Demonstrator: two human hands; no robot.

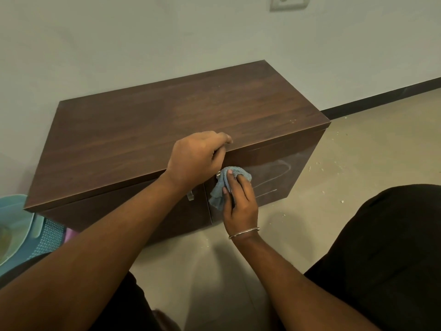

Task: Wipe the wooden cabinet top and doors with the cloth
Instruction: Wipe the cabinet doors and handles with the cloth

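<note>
Cabinet (167,125) on floor (346,163), far side against wall (167,32); left hand (198,158) on near edge of cabinet top; right hand (241,201) with cloth (229,182) against right door (274,173), below left hand; basin (21,223) left of cabinet; wall switch (290,2) far right

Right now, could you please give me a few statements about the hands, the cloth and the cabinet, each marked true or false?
1. The right hand holds the blue cloth against the right door. True.
2. The left hand rests flat on the floor. False: it grips the front edge of the cabinet top.
3. Both doors stand wide open. False: they look closed.
4. Pale wipe streaks show on the right door. True.
5. The cloth lies spread on the cabinet top. False: it is bunched in the right hand, at the door.
</note>
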